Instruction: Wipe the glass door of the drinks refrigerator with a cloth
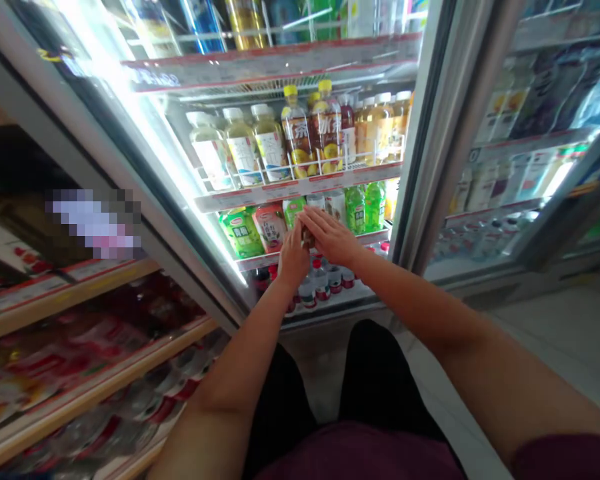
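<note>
My left hand [295, 254] and my right hand [330, 235] meet in front of the lower shelves of a lit drinks fridge. The right fingers are stretched out and laid toward the left fingertips, which point upward. A small shadowed brown patch shows between the palms; whether it is skin or a held thing I cannot tell. Just behind the hands stand a green drink pack [241, 232], a pink drink pack [270, 227] and green bottles [374, 205]. Small red-capped bottles [321, 280] stand below them.
Above are iced tea bottles [329, 130] and pale drink bottles [240, 150] behind a wire rail. A metal door frame [445, 133] rises on the right. Side shelves [80, 363] with packed bottles run along the left. My knees [377, 360] are close to the fridge's bottom edge.
</note>
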`<state>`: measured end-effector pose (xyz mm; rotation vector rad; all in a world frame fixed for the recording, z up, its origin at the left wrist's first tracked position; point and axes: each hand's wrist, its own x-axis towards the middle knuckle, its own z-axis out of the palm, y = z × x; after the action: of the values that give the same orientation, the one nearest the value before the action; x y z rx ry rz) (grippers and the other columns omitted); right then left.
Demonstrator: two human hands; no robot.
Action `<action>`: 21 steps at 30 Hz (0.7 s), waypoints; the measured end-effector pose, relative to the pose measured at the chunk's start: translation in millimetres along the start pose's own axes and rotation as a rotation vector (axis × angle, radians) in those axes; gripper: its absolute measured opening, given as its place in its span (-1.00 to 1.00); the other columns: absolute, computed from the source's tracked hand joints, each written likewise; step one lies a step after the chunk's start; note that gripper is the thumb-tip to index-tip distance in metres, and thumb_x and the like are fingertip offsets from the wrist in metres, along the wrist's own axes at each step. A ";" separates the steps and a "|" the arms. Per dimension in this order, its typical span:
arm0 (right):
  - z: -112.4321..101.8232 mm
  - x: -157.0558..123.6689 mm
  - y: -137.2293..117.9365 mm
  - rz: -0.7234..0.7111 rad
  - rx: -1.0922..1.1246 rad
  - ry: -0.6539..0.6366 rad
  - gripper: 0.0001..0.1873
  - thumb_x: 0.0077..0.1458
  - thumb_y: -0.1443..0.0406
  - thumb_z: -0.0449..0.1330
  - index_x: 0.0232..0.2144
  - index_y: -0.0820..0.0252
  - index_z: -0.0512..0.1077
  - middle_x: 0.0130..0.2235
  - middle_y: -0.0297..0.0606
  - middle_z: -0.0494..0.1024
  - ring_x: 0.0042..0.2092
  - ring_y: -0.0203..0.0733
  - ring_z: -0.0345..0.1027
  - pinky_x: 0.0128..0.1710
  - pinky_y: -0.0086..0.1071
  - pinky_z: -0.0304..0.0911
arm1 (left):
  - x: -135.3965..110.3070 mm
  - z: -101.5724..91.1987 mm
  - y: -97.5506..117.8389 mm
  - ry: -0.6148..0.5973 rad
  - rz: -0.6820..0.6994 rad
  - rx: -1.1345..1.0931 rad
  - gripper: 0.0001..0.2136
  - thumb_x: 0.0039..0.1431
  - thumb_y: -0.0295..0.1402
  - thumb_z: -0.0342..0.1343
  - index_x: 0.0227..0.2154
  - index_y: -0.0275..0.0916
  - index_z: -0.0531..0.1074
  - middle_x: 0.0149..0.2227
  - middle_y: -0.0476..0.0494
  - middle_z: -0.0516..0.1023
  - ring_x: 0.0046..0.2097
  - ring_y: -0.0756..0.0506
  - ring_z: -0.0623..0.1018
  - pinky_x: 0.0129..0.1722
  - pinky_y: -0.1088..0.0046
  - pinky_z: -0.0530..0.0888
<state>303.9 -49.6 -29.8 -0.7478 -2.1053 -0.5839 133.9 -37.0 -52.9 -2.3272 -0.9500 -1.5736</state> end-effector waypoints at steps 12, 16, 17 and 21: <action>39.1 -21.4 -25.5 0.007 -0.109 -0.026 -0.41 0.32 0.43 0.00 0.37 0.28 0.17 0.38 -0.10 0.21 0.46 -0.07 -0.09 0.46 -0.03 -0.04 | -23.1 -5.0 -9.2 0.112 -0.147 -0.076 -0.94 0.25 -0.48 0.09 -0.30 -0.19 0.34 -0.31 -0.07 0.47 -0.30 -0.08 0.56 -0.27 0.39 0.59; 29.5 -25.0 -8.7 -0.051 -0.091 0.025 -0.48 0.34 0.48 -0.02 0.30 0.21 0.30 0.30 -0.21 0.37 0.42 -0.10 0.06 0.43 -0.06 0.05 | -11.4 -14.6 -0.4 0.101 -0.142 -0.081 -0.93 0.34 -0.41 0.06 -0.16 -0.19 0.39 -0.24 -0.08 0.55 -0.21 -0.07 0.60 -0.16 0.39 0.59; 28.2 -32.3 -6.4 -0.056 -0.079 0.029 -0.50 0.35 0.47 0.00 0.28 0.19 0.33 0.27 -0.21 0.41 0.40 -0.10 0.12 0.41 -0.06 0.10 | -10.7 -19.7 1.5 0.100 -0.129 -0.079 -0.90 0.34 -0.40 0.05 -0.12 -0.19 0.40 -0.17 -0.12 0.56 -0.11 -0.09 0.60 -0.04 0.32 0.57; 12.5 -62.0 10.2 -0.104 -0.042 -0.050 -0.56 0.36 0.42 0.05 0.22 0.09 0.40 0.19 -0.23 0.51 0.28 -0.12 0.31 0.32 -0.07 0.22 | -13.5 -50.2 -7.5 0.147 -0.046 0.088 -0.76 0.37 -0.32 0.01 0.01 -0.23 0.43 0.16 -0.32 0.45 0.28 -0.22 0.36 0.32 0.07 0.26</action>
<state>335.0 -53.5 -85.7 -0.6855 -2.1943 -0.6742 87.6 -60.4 -45.0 -2.1135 -1.0226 -1.6590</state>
